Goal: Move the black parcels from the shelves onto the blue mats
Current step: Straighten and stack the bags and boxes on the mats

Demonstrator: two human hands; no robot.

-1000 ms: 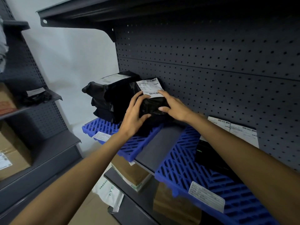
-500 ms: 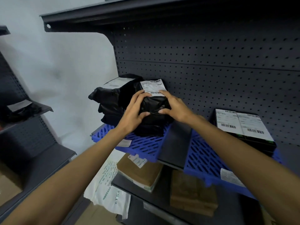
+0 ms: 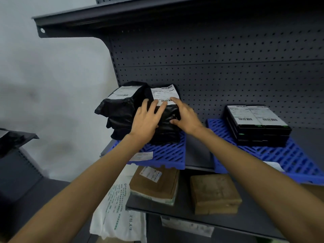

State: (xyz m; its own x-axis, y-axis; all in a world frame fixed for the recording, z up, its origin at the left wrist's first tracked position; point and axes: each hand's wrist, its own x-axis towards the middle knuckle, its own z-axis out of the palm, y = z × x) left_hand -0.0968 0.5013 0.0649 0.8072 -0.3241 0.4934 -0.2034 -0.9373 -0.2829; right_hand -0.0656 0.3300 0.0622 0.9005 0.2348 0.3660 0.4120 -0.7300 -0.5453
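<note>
Head view: left hand (image 3: 146, 120) and right hand (image 3: 187, 116) both lie flat on top of one black parcel (image 3: 169, 118). Fingers are straight and spread, none curled round it; the right thumb touches its front face. Parcel is a glossy, crinkled black poly bag with a white shipping label (image 3: 164, 92) with barcodes on the top rear. Right fingertips are on the label's edge. It tops a stack on the left blue mat (image 3: 166, 153) on the shelf (image 3: 198, 155), against the pegboard (image 3: 228, 76). A second stack of black bags (image 3: 119, 113) touches it on the left, same label type. Right blue mat (image 3: 289, 156) carries flat black boxed parcels (image 3: 257, 127), labels up. Brown parcels (image 3: 213, 193) on the shelf below.
</note>
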